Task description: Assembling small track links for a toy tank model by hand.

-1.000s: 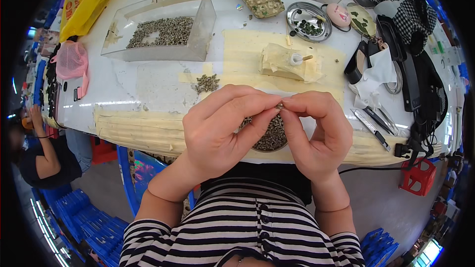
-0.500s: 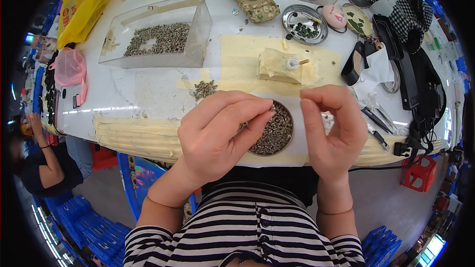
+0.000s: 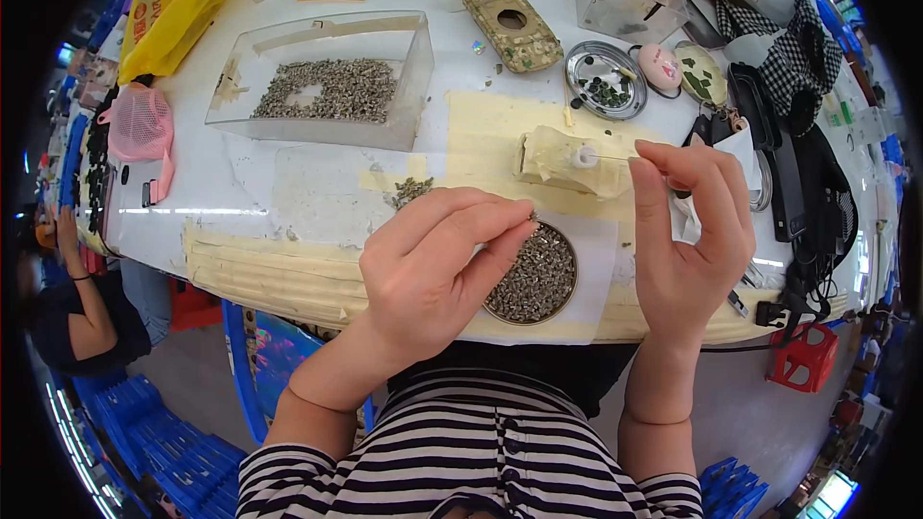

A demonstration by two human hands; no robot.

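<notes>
My left hand is closed in a pinch above a round dish filled with small metal-coloured pieces. One tiny metallic piece shows at its fingertips. To the right, my right hand has thumb and index finger almost together around the end of a thin stick. The stick's other end reaches a small white nozzle-like cup set in a tape-covered block. A loose heap of the same small pieces lies beyond my left hand.
A clear box with many small pieces stands at the far left. Beyond the block are a camouflage-patterned case, a metal dish with dark bits, and a pink oval object. Straps and cables crowd the right edge.
My right hand has moved right and is now at the stick, which has been pulled round toward it. My left hand keeps its pinch over the dish. The view has shifted slightly.
</notes>
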